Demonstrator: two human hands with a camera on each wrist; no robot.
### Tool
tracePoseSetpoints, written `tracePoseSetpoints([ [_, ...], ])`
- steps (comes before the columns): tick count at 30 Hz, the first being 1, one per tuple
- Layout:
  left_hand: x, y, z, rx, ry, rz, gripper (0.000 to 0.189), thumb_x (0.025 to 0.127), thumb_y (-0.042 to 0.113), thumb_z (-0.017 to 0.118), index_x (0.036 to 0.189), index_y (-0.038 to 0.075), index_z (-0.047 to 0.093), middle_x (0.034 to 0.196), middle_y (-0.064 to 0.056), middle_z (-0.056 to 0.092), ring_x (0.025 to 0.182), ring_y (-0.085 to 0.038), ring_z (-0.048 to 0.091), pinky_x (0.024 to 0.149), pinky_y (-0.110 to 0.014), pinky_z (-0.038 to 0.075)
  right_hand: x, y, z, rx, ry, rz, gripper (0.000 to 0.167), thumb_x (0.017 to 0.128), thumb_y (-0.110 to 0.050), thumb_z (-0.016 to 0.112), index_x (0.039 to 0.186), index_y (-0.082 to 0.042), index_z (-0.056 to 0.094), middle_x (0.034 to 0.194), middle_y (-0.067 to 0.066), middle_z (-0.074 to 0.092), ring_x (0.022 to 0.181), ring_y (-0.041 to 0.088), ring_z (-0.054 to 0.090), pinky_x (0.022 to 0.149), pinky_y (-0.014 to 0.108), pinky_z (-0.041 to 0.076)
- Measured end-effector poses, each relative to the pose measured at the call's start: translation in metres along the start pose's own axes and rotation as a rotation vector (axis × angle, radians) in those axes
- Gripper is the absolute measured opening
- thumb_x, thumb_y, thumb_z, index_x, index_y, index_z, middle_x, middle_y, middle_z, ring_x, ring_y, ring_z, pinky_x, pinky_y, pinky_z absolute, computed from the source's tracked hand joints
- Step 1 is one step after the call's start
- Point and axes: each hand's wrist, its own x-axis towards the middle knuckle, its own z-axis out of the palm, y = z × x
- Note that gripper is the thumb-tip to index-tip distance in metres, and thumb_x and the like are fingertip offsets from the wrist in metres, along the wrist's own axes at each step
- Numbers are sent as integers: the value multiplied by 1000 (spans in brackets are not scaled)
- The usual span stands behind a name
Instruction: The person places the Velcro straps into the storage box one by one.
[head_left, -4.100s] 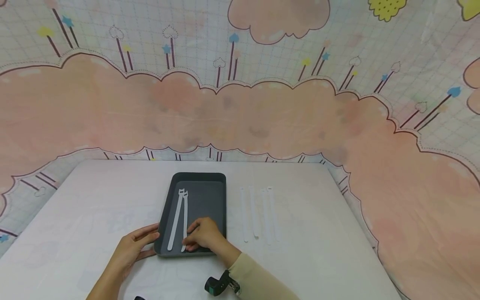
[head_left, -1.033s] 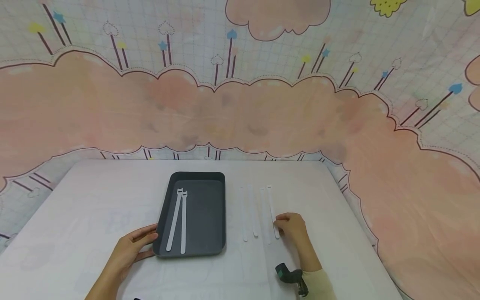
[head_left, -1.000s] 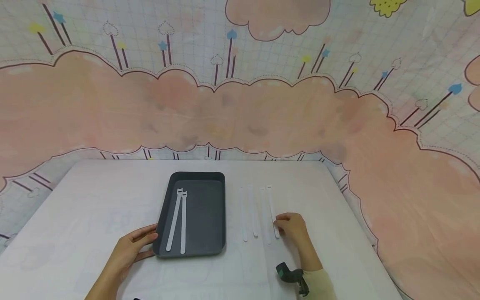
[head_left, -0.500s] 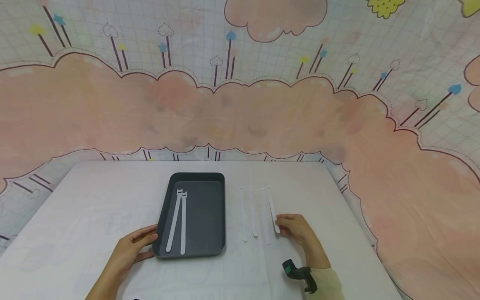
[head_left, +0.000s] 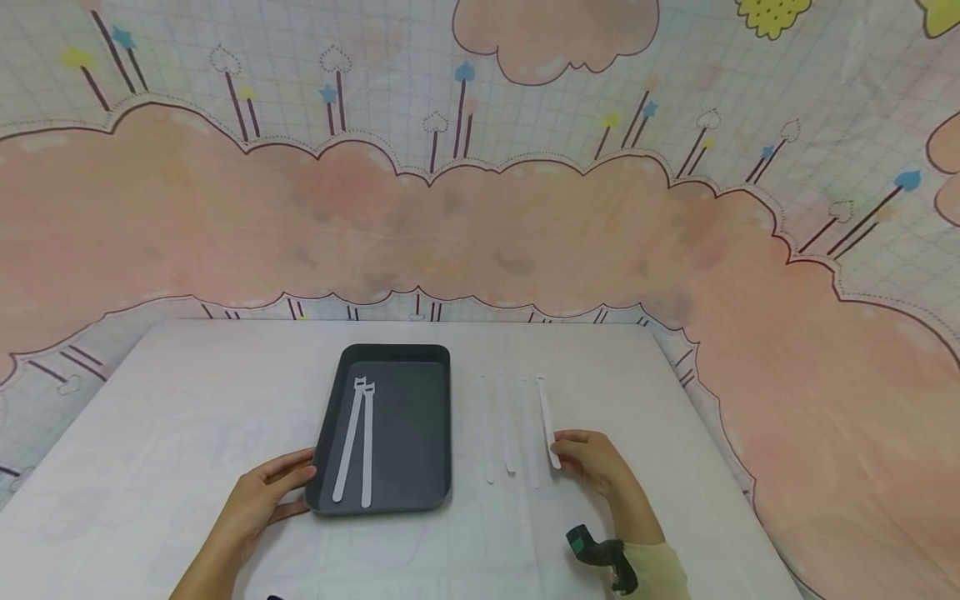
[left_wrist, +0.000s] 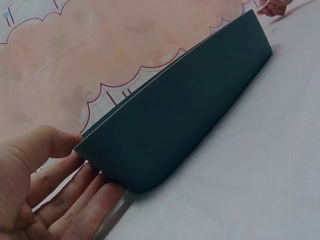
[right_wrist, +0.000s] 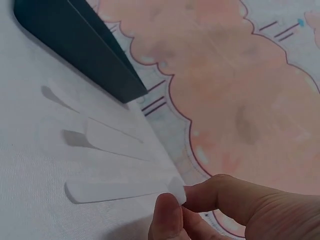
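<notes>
My left hand (head_left: pixel 258 504) holds the near left corner of the dark grey tray (head_left: pixel 416 496), thumb at the rim and fingers against the wall below in the left wrist view. Inside the tray lie two white cable ties (head_left: pixel 347 454) with slotted heads, their tops touching and near ends spread. To the tray's right, my right hand (head_left: pixel 596 461) pinches another white cable tie (head_left: pixel 547 408) near its rounded end, between thumb and index finger. That end is raised off the table; the slotted end points away from me. The right wrist view shows the pinching thumb (right_wrist: pixel 167 215) close up.
Between tray and right hand, three more white cable ties (head_left: pixel 507 433) lie side by side, faint against the white tabletop (head_left: pixel 225 400). A patterned pink and white cloth (head_left: pixel 487 233) hangs behind the table. A black camera mount (head_left: pixel 600 552) sits at my right wrist.
My right hand has moved from the second tie in the tray to the rightmost tie on the table and lifted its near end. My left hand stays at the tray corner.
</notes>
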Motion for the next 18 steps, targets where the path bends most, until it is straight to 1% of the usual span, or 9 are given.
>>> tracePoseSetpoints([
  [4,0,0,-1,14,-4,9,64,91,27,73,141,-3,49,123,-4,67,91,-2,66,81,-35,61,-4,-3,1,2,-6,-7,35,88,0,65,118,16,59,92,10,65,73,12,60,64,18,55],
  [10,0,0,0,16,-2,10,63,91,27,73,141,-3,50,122,-3,67,91,-2,66,81,-35,61,-8,-4,2,0,-13,-18,37,88,-1,65,120,17,57,96,11,65,75,13,61,64,19,55],
  [18,-2,1,0,-2,0,3,61,91,25,73,140,-3,50,119,0,68,90,-2,66,80,-35,62,-10,-3,3,-15,11,-12,34,88,-2,66,118,14,60,97,12,66,77,15,61,66,20,55],
])
